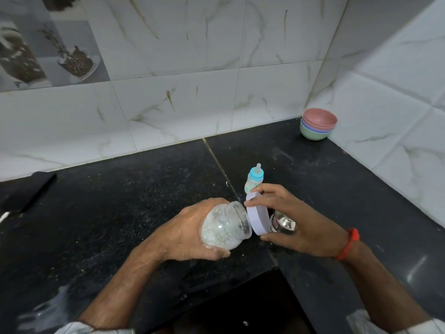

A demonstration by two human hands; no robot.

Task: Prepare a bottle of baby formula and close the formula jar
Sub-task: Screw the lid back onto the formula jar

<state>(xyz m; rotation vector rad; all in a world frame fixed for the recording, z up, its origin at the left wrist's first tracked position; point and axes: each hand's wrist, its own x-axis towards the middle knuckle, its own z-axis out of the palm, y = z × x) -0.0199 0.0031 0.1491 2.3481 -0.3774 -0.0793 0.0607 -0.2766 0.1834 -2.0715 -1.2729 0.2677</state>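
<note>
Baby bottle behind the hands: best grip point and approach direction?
Grip the baby bottle by its white body just under the blue collar, coming from above and behind. It stands upright on the black counter; the teat looks too small and soft to hold, and the right hand with the lid blocks its lower front.
</note>
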